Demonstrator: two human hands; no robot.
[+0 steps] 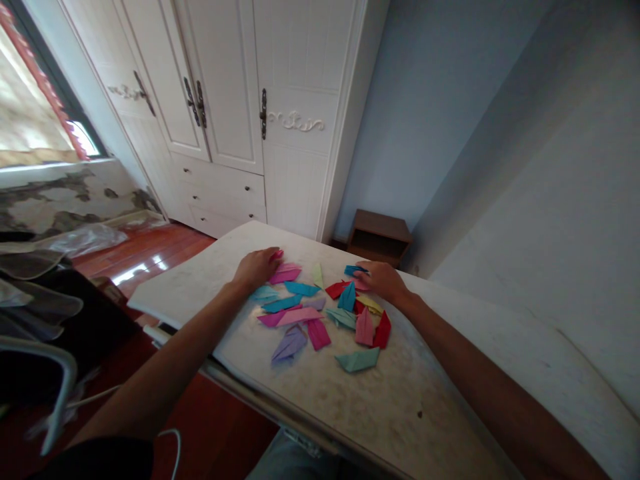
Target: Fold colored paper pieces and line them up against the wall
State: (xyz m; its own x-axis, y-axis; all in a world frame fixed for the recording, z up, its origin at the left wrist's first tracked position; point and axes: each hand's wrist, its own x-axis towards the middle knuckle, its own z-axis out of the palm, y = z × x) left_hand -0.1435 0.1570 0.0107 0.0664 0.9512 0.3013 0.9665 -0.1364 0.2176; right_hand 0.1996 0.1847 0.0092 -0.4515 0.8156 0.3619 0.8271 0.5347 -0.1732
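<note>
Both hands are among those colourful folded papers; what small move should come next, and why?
Perhaps the right hand should slide aside the blue folded paper at its fingertips: it lies at the group's far edge, so moving it should disturb few other pieces.

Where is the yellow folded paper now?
In the head view, the yellow folded paper lies right of centre, below the right hand, above a pink piece.

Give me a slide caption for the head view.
Left hand at pink paper, right hand at blue paper, among colourful folded papers on a table.
</note>
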